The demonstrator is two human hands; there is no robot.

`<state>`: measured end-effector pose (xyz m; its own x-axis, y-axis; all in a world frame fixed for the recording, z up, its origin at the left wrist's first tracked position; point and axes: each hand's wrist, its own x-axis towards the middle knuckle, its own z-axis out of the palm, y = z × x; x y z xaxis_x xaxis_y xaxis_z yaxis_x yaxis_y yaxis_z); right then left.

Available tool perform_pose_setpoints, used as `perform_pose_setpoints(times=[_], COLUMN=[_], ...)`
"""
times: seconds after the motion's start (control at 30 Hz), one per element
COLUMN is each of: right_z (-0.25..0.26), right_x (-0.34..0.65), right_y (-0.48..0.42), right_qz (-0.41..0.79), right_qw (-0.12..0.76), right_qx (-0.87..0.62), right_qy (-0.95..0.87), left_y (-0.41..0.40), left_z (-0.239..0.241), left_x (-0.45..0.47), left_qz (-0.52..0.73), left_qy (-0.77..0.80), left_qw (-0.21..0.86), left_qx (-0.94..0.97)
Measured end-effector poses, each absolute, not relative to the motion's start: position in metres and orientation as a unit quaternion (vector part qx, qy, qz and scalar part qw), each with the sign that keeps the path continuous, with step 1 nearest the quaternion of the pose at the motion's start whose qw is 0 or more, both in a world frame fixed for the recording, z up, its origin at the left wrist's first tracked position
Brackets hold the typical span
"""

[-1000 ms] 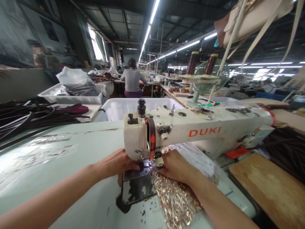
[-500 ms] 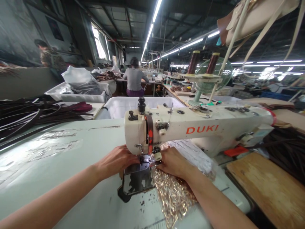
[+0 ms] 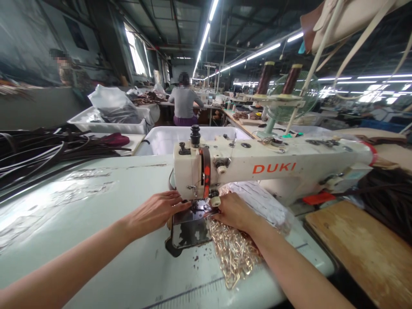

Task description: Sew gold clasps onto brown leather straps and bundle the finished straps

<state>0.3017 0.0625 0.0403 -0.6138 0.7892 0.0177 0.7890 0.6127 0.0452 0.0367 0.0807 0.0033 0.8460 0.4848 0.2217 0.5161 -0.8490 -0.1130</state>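
A cream sewing machine [image 3: 273,165] marked DUKI stands on a pale green table [image 3: 80,206]. My left hand [image 3: 156,210] lies just left of the needle, fingers stretched toward the dark metal plate [image 3: 189,231]. My right hand [image 3: 233,210] rests to the right of the needle, fingers curled onto something small at the presser foot that I cannot make out. Under my right wrist lies a clear bag of gold chains [image 3: 234,253].
Dark leather straps [image 3: 38,152] pile up at the far left. White plastic bins [image 3: 161,141] stand behind the machine. A wooden board [image 3: 360,244] lies at the right, with a green fan [image 3: 283,107] and thread cones behind. A seated person [image 3: 185,105] works further back.
The view has tilted and shifted slightly, so the machine sits higher in the frame. My left fingers have stretched out toward the needle. Both hands stay by the presser foot.
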Motion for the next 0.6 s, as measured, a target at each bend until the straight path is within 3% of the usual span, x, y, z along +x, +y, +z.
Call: perform_pose_setpoints(times=[0.6], right_z=[0.036], right_x=[0.3], right_y=[0.061], right_qz=[0.032], right_qw=[-0.021], right_qx=[0.447], right_qy=[0.894], left_y=[0.045], left_z=[0.005], left_x=[0.051], left_qz=[0.023], left_qy=[-0.344], left_qw=[0.196], left_qx=[-0.918])
